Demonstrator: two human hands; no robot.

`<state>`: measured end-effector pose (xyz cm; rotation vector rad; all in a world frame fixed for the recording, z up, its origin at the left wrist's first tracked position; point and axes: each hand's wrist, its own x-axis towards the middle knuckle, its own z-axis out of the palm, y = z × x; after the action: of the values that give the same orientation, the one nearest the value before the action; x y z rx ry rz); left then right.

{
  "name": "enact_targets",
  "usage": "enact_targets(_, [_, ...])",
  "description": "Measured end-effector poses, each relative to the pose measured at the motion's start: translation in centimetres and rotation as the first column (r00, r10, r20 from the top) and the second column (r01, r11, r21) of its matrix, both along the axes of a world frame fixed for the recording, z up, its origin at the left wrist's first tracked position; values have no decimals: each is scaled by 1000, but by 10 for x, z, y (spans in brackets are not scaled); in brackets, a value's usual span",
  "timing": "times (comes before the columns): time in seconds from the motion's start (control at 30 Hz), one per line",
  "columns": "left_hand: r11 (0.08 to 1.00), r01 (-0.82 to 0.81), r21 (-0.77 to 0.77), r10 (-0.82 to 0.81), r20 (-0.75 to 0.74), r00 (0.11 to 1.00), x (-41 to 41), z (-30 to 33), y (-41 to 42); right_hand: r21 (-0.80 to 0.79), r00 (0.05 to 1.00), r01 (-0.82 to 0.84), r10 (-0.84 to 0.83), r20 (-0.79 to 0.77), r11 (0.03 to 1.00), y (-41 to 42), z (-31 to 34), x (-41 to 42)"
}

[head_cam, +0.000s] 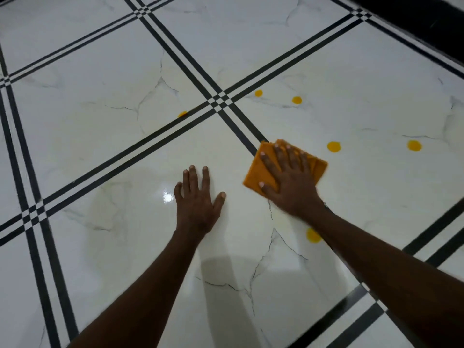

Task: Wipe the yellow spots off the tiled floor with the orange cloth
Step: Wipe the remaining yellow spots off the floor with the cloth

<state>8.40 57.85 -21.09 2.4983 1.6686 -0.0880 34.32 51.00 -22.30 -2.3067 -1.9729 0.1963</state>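
— How far along?
— Barely. Spot on the stripe (182, 114) remains; left hand (198, 204) spread flat on tile; right hand (288, 182) presses the orange cloth (253, 172) flat.
— And beyond?
— Five spots, like this (333, 146), unwiped.

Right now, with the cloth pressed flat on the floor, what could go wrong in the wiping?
1. One yellow spot lies half hidden under the right forearm, so it may be missed or smeared by the arm.
2. The spot on the black line sits far from the orange cloth, beyond the left hand, and is easy to overlook.
3. The floor looks glossy; the bracing left hand might slip.
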Motion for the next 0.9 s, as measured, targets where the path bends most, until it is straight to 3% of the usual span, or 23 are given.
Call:
enact_targets(0.1, [999, 5, -32, -5, 6, 1000, -4, 5, 4, 1, 973, 231, -231, 15, 973, -45, 7, 28])
enact_targets(0.2, [997, -7, -74, 6, -12, 1000, 1, 8, 1, -10, 943, 332, -332, 11, 943, -106, 13, 0])
enact_targets(0.3, [996, -16, -90, 12, -41, 999, 6, 9, 1, -17, 989, 141, -141, -51, 990, -99, 8, -62])
enact_targets(0.4, [996, -26, -87, 24, -26, 999, 12, 11, -3, 5, 994, -83, 83, -73, 997, -48, 3, -63])
enact_targets(0.57, [998, -19, -56, 17, -30, 999, 10, 9, -5, 4, 947, 320, -320, 26, 947, -72, 2, 27])
enact_targets(0.67, [996, -30, -79, 27, -32, 999, 11, 10, -5, 4, 895, 445, -445, 5, 895, -114, 12, 16])
enact_targets(0.73, [996, -46, -73, 43, -39, 998, 15, 14, -6, 5, 941, 337, -336, -34, 942, -123, 11, -28])
enact_targets(0.8, [994, -55, -90, 51, -41, 998, 21, 14, -9, 23, 990, 113, -111, -92, 993, -120, 4, -66])
enact_targets(0.9, [995, -49, -85, 46, -44, 998, 19, 11, -9, 51, 995, -69, 73, -74, 996, -81, -1, -48])
